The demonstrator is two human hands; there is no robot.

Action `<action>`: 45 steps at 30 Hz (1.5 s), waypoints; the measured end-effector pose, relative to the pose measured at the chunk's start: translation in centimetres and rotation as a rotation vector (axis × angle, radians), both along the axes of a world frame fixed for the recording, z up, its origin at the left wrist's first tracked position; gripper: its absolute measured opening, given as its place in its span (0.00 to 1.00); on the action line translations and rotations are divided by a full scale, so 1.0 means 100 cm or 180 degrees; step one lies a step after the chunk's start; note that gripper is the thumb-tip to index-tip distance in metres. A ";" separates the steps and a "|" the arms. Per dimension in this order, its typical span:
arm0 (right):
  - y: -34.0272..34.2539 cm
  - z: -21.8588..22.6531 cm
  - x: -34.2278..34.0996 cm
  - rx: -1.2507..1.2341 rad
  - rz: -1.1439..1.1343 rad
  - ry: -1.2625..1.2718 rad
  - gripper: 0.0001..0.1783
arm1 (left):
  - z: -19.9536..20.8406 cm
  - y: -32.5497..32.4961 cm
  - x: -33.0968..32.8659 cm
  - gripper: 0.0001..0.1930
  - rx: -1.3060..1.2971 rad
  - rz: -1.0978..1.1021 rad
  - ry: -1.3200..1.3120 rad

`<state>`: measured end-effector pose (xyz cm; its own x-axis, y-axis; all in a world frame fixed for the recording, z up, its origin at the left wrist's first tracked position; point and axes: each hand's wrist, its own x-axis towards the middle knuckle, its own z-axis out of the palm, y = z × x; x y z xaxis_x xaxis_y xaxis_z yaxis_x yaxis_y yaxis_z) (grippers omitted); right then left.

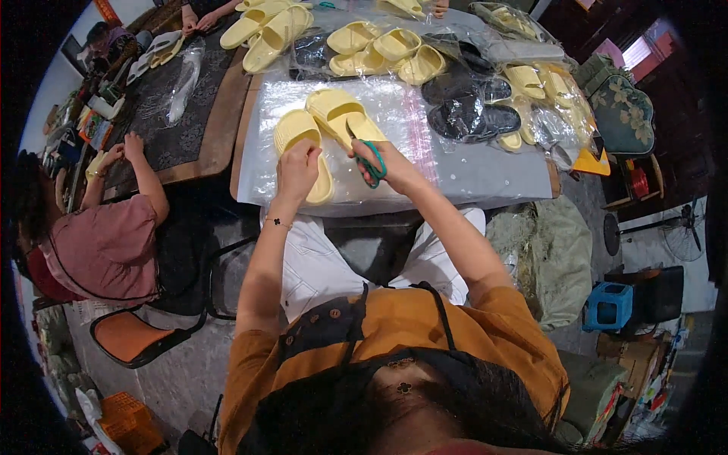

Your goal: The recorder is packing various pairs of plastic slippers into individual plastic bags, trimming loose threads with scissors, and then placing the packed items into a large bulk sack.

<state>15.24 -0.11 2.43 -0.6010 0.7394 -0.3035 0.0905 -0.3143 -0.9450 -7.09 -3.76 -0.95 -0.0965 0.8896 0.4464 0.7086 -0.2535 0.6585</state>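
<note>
A pair of pale yellow slide slippers lies on clear plastic bags in front of me. My left hand (pixel 298 168) is closed in a pinch over the left slipper (pixel 322 182). Whatever its fingers hold, if anything, is too small to make out. In my right hand (pixel 388 163) is a pair of scissors (pixel 374 173) with green handles, its dark blades pointing over the right slipper (pixel 335 108). The right slipper lies at a slant, toe end away from me, beside the left one.
More yellow slippers (pixel 279 38) and black slippers (pixel 474 117), several in clear bags, crowd the table's (pixel 493 176) far side and right. At a dark table (pixel 193 140) on the left sits a person in a pink top (pixel 106 250). Another person's hands (pixel 199 21) show at the far left.
</note>
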 end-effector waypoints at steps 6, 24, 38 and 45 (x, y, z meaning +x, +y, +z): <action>-0.014 0.016 0.088 0.2523 -0.1157 -0.2297 0.29 | 0.002 -0.017 -0.024 0.07 -0.0185 0.0194 -0.0753; 0.059 -0.016 0.044 0.3687 -0.0787 -0.1824 0.12 | 0.012 -0.010 0.005 0.26 -0.0736 -0.0320 -0.0613; 0.159 0.010 -0.149 0.4557 0.1132 -0.2736 0.14 | 0.005 0.035 0.062 0.40 -0.1606 0.0945 0.1165; 0.179 0.009 -0.168 0.4425 0.0926 -0.3027 0.19 | -0.001 0.046 0.065 0.43 -0.1065 0.1046 0.1102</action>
